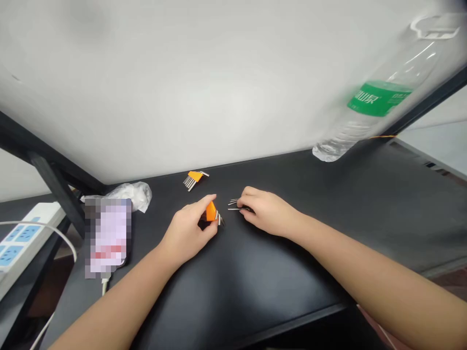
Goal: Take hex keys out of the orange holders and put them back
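Between the thumb and fingers of my left hand (189, 228) is an orange hex key holder (211, 212), with a few bent metal ends sticking out on its right side. My right hand (268, 209), fingers pinched, is on a thin metal hex key (235, 209) low over the black tabletop. More loose hex keys (232, 201) lie by its fingertips, partly covered by the fingers. Behind my left hand, a second orange holder (195, 176) full of several hex keys rests near the wall.
A large clear bottle (379, 99) with a green label stands at the back right. On the left are a crumpled plastic bag (136, 195), a blurred-out phone (108, 238) on a white cable, and a white power strip (25, 238) beyond the black frame (54, 194).
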Demonstrator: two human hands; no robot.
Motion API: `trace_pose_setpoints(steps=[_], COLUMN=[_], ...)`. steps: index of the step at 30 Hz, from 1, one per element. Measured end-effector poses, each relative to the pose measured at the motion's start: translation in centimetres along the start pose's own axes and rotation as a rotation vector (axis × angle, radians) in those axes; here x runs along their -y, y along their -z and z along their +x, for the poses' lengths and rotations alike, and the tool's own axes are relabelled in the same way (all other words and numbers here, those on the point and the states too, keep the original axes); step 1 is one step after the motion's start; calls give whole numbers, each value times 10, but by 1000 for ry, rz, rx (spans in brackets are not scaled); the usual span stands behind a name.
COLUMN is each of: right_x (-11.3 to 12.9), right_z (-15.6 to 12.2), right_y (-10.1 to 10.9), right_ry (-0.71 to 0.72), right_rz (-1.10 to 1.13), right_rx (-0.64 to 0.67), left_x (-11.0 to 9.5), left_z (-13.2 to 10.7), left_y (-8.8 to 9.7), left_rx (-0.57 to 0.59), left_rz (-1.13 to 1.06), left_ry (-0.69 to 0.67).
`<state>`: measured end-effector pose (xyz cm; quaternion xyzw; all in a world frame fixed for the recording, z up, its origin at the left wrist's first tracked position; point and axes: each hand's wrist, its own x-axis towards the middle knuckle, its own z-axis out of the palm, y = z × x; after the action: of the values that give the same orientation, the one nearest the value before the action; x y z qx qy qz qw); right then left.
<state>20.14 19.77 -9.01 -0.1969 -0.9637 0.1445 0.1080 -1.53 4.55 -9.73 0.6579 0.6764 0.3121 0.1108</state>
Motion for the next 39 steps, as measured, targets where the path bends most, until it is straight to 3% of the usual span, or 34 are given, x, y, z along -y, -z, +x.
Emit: trace_pose_setpoints(steps=[6,9,17,21,39], right_x=[17,21,16,20,19], right_z=[-4,-4,1,1,-1], right_y=[1,0,0,-3,4], right_ry=[-62,-55,-33,-61,-100], right_rz=[-157,-39,533,733,855], right_rx=[50,4,-94,-44,22], left_x=[-2,-4,-5,-7,-11], left_z=[1,2,2,1,-1], left_y=[-1,0,0,2,2], left_rx=[13,14,26,21,-21], left_rz=[53,50,87,153,304], left_ry=[-12,-32,-66,-95,-268])
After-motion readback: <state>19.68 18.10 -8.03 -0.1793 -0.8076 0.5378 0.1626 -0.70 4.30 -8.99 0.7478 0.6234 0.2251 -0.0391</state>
